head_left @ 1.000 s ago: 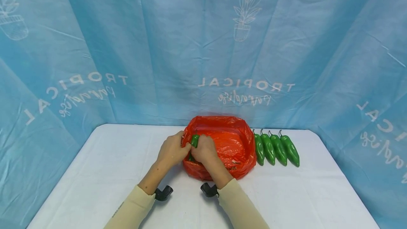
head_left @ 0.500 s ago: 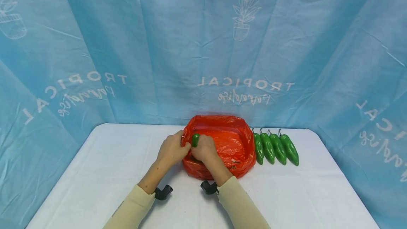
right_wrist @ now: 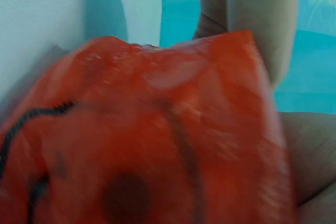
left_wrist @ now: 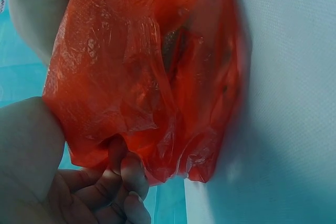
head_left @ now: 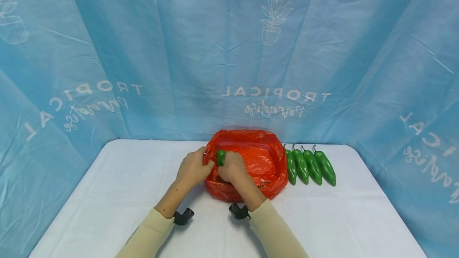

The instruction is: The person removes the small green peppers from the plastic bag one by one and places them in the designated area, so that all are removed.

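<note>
A red plastic bag with its mouth spread wide sits at the back middle of the white table. My left hand pinches the bag's left rim between thumb and fingers; the left wrist view shows fingertips gathered on the thin red film. Inside the bag's left part, my right hand grips a green chili pepper, whose top end shows beside the fingers. The pepper's lower part is hidden behind the hand. In the right wrist view the bag's wall covers most of the scene.
Several green chili peppers lie side by side on the white table, just right of the bag, stems toward the back. A blue curtain with white lettering hangs behind and on both sides. Black wrist cameras sit below each hand.
My right hand has shifted slightly right inside the bag, with the pepper's top end still showing. The left hand keeps its hold on the rim.
</note>
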Motion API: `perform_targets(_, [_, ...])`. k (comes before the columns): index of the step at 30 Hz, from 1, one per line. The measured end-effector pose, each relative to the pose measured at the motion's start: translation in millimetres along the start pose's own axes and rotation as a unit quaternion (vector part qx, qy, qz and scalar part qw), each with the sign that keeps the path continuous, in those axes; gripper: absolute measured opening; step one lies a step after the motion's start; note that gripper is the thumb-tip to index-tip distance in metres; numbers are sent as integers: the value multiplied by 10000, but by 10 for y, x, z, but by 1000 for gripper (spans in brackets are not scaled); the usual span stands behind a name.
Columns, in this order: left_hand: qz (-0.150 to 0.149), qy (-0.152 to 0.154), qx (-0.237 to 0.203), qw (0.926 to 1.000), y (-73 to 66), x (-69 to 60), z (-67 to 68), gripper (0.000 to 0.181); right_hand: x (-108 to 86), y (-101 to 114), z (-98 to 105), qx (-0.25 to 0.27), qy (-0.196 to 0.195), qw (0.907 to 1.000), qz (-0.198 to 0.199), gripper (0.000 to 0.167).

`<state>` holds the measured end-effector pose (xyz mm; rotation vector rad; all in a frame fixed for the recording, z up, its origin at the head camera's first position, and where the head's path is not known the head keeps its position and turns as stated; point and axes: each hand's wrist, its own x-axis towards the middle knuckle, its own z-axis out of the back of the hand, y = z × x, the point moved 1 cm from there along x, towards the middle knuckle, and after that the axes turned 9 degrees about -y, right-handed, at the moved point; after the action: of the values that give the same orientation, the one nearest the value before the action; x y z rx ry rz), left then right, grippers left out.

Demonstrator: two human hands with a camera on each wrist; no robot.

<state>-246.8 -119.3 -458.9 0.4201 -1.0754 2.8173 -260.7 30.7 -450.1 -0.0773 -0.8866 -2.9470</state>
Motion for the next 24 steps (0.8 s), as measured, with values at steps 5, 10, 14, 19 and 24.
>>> perform_targets(5, [-39,-84,-20,10000,-6,-1,11,24,-59,3,126,63,-50,10000,26,16])
perform_targets(10, [-37,-78,-10,10000,5,0,6,28,-117,-18,223,90,61,9999,-77,21])
perform_targets(14, [-4,-45,0,10000,10,-2,0,34,-148,-63,284,164,69,9998,-86,25])
perform_targets(19, [51,-34,8,10000,5,-6,2,40,-187,-111,380,222,-89,9997,32,23])
perform_targets(24, [84,-18,7,10000,2,-6,1,42,-235,-121,505,250,-227,9994,50,30])
